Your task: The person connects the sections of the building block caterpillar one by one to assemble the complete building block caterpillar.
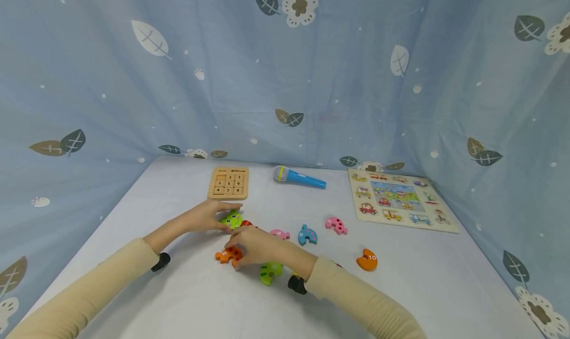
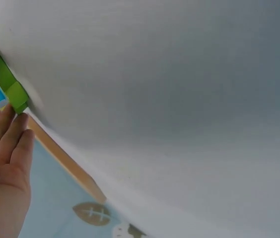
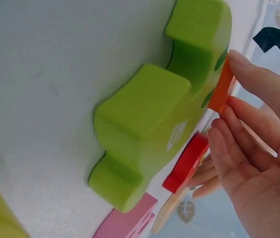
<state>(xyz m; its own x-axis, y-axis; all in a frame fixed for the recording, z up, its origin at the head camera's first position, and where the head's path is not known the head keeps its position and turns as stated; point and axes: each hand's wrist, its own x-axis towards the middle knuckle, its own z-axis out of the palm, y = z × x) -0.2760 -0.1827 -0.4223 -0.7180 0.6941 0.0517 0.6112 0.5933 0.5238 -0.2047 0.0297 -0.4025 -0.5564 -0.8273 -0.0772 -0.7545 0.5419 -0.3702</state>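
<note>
My left hand [image 1: 206,217] holds a green wooden puzzle piece with a smiling face [image 1: 231,219] between thumb and fingers. In the left wrist view this green piece [image 2: 11,85] shows edge-on at the fingertips. A red piece [image 1: 247,223] lies against its right side, partly hidden behind my right hand [image 1: 257,246]. Nearer to me, that right hand pinches an orange puzzle piece with red dots [image 1: 229,255]; the right wrist view shows the orange edge [image 3: 221,87] between thumb and fingers. Just below the right hand lies a green striped piece [image 1: 269,273], large in the right wrist view.
Pink [image 1: 336,225], blue [image 1: 307,235] and orange [image 1: 367,260] pieces lie to the right; another pink piece [image 1: 280,234] sits behind the right hand. Along the back are a wooden number slide puzzle [image 1: 228,183], a blue toy microphone [image 1: 303,178] and a picture puzzle board [image 1: 401,200].
</note>
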